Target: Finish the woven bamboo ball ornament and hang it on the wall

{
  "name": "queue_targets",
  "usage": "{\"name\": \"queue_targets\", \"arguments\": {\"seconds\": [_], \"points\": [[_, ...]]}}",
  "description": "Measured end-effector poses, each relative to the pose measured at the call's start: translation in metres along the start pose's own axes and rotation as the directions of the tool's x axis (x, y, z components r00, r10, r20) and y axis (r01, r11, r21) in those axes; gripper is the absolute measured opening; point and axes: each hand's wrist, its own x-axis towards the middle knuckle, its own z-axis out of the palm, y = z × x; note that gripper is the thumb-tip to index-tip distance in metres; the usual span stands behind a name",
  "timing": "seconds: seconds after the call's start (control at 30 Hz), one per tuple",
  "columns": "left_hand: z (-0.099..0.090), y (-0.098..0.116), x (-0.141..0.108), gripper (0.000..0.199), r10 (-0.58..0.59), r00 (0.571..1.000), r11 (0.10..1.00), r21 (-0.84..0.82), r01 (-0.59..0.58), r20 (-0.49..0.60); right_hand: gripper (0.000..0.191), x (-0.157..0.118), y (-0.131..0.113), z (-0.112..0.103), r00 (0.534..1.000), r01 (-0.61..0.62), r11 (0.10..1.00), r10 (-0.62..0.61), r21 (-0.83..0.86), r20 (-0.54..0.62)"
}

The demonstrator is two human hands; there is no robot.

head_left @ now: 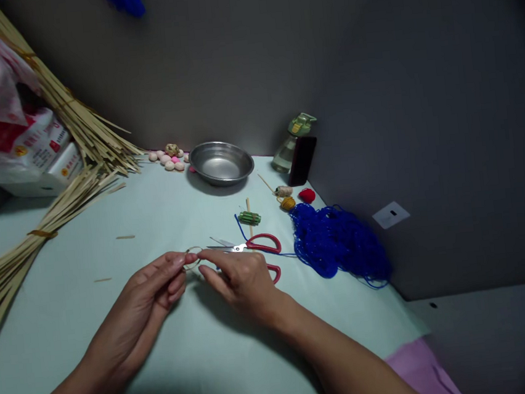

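A small thin ring [194, 249], like a bent straw or bamboo strip, is pinched between the thumb and fingers of my left hand [153, 288]. My right hand [242, 279] reaches in from the other side, its index fingertip touching the ring and its thumb held apart below. Its other fingers are curled and partly hidden. Behind and partly under the right hand lie red-handled scissors [263, 243], blades pointing left. Just beyond them is a small green thread-wound bundle [250, 218].
Blue cord [336, 239] is heaped at the right. A steel bowl [221, 164], spray bottle [288, 148], phone [303, 161], yellow ball [287, 203] and red ball [307, 195] stand toward the back. Tied straw-like strips [38, 237] and tissue packs [37, 150] occupy the left.
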Motion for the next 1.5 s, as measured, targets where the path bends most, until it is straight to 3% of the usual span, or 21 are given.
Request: {"name": "queue_targets", "arguments": {"seconds": [0.1,0.3,0.4,0.53,0.73,0.9,1.03,1.2,1.37,1.5], "points": [[0.002,-0.003,0.0,0.025,-0.012,1.0,0.999,0.033,0.012,0.004,0.031,0.001,-0.001,0.001,0.999,-0.038,0.999,0.038,-0.011,0.034],[0.002,-0.006,0.0,0.03,-0.039,0.998,0.992,0.123,0.034,0.045,0.02,0.004,-0.001,0.003,0.963,-0.27,0.923,0.264,0.273,0.058],[0.001,-0.007,0.0,0.032,-0.049,0.997,0.989,0.144,0.041,0.053,0.017,0.003,-0.003,0.007,0.944,-0.319,0.887,0.329,0.333,0.026],[0.001,-0.01,0.0,0.035,-0.036,0.999,0.99,0.139,0.031,0.035,0.019,0.002,-0.004,0.011,0.944,-0.293,0.9,0.325,0.323,-0.051],[0.001,-0.014,0.0,0.027,0.002,0.999,0.993,0.117,-0.008,0.05,0.019,0.001,-0.004,0.012,0.94,-0.292,0.876,0.336,0.384,-0.051],[0.005,-0.013,-0.001,0.024,0.002,0.998,0.998,0.064,-0.005,0.06,0.023,-0.003,-0.007,0.013,0.971,-0.163,0.967,0.193,0.196,-0.143],[0.005,-0.009,-0.001,0.029,-0.029,0.999,0.999,0.014,0.028,0.032,0.031,-0.006,-0.007,0.015,0.98,-0.08,0.991,0.098,0.11,-0.172],[0.002,-0.007,0.0,0.027,-0.028,0.998,0.999,0.018,0.027,0.054,0.034,-0.007,-0.005,0.015,0.985,-0.021,0.982,0.053,0.187,-0.166],[0.002,-0.003,0.0,0.025,-0.028,0.996,0.999,0.03,0.026,0.081,0.031,-0.007,-0.005,0.015,0.985,-0.103,0.94,0.142,0.326,-0.096],[0.0,-0.002,0.0,0.023,-0.025,0.991,0.997,0.076,0.015,0.131,0.031,-0.006,-0.003,0.016,0.985,-0.096,0.927,0.14,0.362,-0.098]]}}
